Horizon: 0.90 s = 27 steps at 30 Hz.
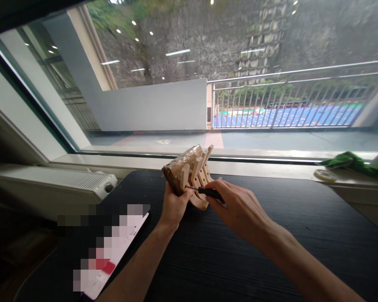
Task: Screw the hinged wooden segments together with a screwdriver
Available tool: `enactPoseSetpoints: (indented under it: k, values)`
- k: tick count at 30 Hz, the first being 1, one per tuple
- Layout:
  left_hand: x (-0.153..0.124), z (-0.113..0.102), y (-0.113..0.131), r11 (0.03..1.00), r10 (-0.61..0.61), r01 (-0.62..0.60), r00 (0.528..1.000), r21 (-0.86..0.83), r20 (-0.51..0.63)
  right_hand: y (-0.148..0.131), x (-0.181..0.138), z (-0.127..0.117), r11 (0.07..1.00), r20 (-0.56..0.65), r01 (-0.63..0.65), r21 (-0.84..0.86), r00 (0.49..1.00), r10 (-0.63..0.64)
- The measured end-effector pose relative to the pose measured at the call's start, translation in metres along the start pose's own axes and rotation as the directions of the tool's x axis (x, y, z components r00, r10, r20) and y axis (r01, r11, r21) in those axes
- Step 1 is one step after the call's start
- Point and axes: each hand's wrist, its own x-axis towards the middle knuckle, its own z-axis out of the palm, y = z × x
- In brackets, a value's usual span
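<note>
My left hand is closed around the lower left side of a wooden piece. A rough, bark-like back and several pale, shaped slats with small dark holes make up this piece, and it is held tilted above the table. My right hand grips the black handle of a screwdriver. Its thin metal shaft points left, with the tip at or very near the leftmost slat, close to my left thumb. Whether the tip sits in a screw is too small to tell.
The black table has rounded corners. A pale tablet-like object, partly blurred out, lies on its left side. Behind are the window sill with a green cloth and a tape roll. A white radiator stands at the left.
</note>
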Motion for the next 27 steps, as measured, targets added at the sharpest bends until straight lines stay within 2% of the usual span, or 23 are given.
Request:
enactPoseSetpoints:
  k: [2,5,7,9,12,15,18,21,24,27]
  values:
    - [0.000,0.000,0.001,1.000,0.010,-0.010,1.000,0.014,-0.001,0.000,0.001,0.001,0.999,-0.022,0.013,-0.030,1.000,-0.013]
    - [-0.001,0.000,0.004,0.999,0.015,-0.015,1.000,0.045,0.004,0.002,0.003,0.007,0.991,-0.019,-0.131,0.005,0.991,0.131]
    - [0.000,-0.001,0.005,0.998,0.021,-0.022,1.000,0.051,0.009,0.005,0.004,0.012,0.971,0.025,-0.234,0.053,0.972,0.233]
    - [0.000,-0.001,0.005,0.998,0.027,-0.028,1.000,0.050,0.014,0.007,0.004,0.013,0.959,0.073,-0.276,0.061,0.960,0.272]
    - [0.001,-0.001,0.003,0.998,0.023,-0.023,1.000,0.062,0.004,0.007,0.002,0.011,0.968,0.078,-0.245,0.062,0.968,0.240]
    - [0.000,-0.001,0.004,0.996,0.024,-0.023,1.000,0.081,-0.015,0.006,0.001,0.005,0.989,0.033,-0.129,0.076,0.991,0.127]
    - [-0.001,0.001,0.006,0.996,0.043,-0.043,0.999,0.075,-0.008,0.005,0.001,0.001,0.999,-0.012,-0.052,0.007,0.999,0.053]
    - [-0.001,0.001,0.007,0.995,0.058,-0.058,0.998,0.083,0.001,0.004,0.003,0.004,0.991,-0.028,-0.136,0.008,0.990,0.136]
    - [0.000,-0.001,0.004,0.993,0.060,-0.060,0.998,0.099,0.001,0.005,0.004,0.008,0.971,0.020,-0.238,0.032,0.971,0.237]
    - [0.002,-0.002,0.001,0.993,0.056,-0.055,0.998,0.107,-0.007,0.005,0.004,0.008,0.966,0.081,-0.260,0.005,0.963,0.259]
